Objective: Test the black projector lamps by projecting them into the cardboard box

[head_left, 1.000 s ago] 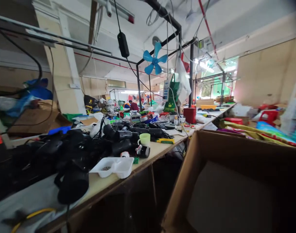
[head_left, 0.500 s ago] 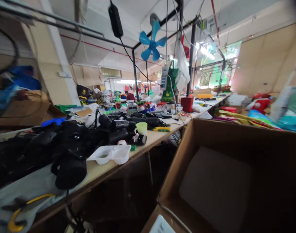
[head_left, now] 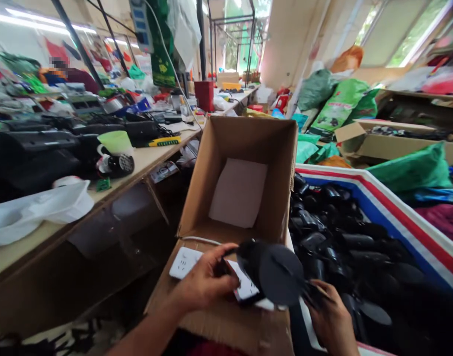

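right hand [head_left: 334,316] newly in view, pinching dark cord-like part [head_left: 316,295] | left hand [head_left: 206,279] too, pinching black device [head_left: 282,274] | device over power strip [head_left: 184,263], near side of cardboard box [head_left: 252,136]; handling now under way there | bin [head_left: 397,212] newly visible, right of box | bench [head_left: 147,163] left of box

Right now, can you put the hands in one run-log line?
left hand: holding black device | right hand: holding dark piece beside it | below: white power strip | at right: striped bin of black items
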Motion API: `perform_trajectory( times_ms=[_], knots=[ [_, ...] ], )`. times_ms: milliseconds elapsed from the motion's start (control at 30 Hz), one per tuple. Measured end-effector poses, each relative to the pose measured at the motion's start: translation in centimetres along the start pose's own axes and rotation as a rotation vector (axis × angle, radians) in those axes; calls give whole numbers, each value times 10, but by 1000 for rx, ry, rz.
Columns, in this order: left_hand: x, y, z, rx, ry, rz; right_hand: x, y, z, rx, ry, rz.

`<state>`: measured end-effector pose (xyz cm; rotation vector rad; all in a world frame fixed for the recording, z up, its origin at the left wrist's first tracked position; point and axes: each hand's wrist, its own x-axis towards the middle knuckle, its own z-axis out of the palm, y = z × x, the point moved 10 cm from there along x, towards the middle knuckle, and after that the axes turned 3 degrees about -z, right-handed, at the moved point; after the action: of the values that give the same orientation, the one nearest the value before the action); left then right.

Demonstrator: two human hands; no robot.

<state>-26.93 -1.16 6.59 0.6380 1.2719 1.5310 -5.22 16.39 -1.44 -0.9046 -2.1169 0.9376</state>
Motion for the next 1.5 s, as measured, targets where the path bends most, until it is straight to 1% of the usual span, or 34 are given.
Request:
perform_trajectory(
  times_ms=[67,100,200,267,367,433,500,600,700,800,967,1133,1267,1400,1500],
  knots=[
    [4,5,-18,4,76,8,8,-3,13,0,-72,54],
    [5,8,-26,-7,110,26,11,-8,21,32,-123,84],
    [10,15,-43,-66,175,94,14,-32,50,219,-271,137],
    [11,16,-48,-93,166,123,14,-47,67,299,-336,127],
    [12,11,-51,-132,132,135,14,-56,84,282,-396,76],
    [13,6,-54,-162,129,137,15,-58,90,236,-426,44],
    [14,1,-58,-184,135,140,18,-61,93,198,-433,11],
    [17,-6,-64,-227,150,129,20,-73,97,162,-466,-51],
    [20,-12,-70,-278,175,118,17,-84,107,128,-544,-119],
    [22,-18,-75,-302,193,106,10,-87,115,74,-603,-156],
    [31,-27,-77,-324,191,116,1,-83,117,82,-582,-144],
    [41,-20,-72,-300,180,153,0,-85,118,134,-565,-137],
    [42,-17,-75,-243,198,166,0,-73,122,157,-535,-143],
    [40,-28,-82,-233,212,132,-3,-58,127,130,-520,-213],
    [39,-33,-86,-249,236,125,-5,-48,132,109,-512,-231]
  ],
)
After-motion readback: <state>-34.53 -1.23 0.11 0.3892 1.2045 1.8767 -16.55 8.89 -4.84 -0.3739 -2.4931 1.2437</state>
